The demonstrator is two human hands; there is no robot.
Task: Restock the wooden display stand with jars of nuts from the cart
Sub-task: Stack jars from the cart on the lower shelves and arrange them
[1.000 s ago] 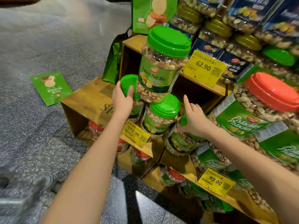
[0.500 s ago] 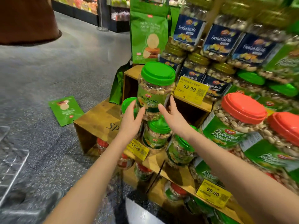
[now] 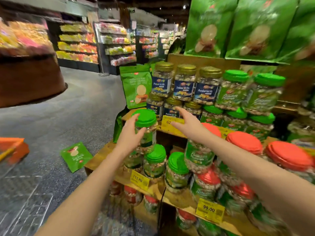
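Green-lidded jar of mixed nuts (image 3: 148,133) stands upright on top of two other green-lidded jars (image 3: 155,163) at the left end of the wooden display stand (image 3: 100,157). Clear sides, nuts visible, green label band partly hidden by the thumb.

Left hand (image 3: 128,136): fingers (image 3: 136,117) spread wide and nearly straight, raised along the jar's left side up to the lid rim, with the thumb across the front of the jar. Motion blur; cannot tell whether they touch the jar or sit just beside it. No curl round it.

Right hand (image 3: 188,124): fingers (image 3: 180,110) straight and loosely apart, pointing up and left, holding nothing. It hangs in front of a yellow price tag (image 3: 166,124), to the right of the jar and apart from it.

Stand otherwise: red-lidded jars (image 3: 243,142) to the right, gold-lidded jars with blue labels (image 3: 183,82) stacked behind, and yellow tags reading 115.90 (image 3: 139,179) and 99.00 (image 3: 209,210) on the lower shelf edges. Green pouch (image 3: 75,156) lies flat on the floor left of the stand.
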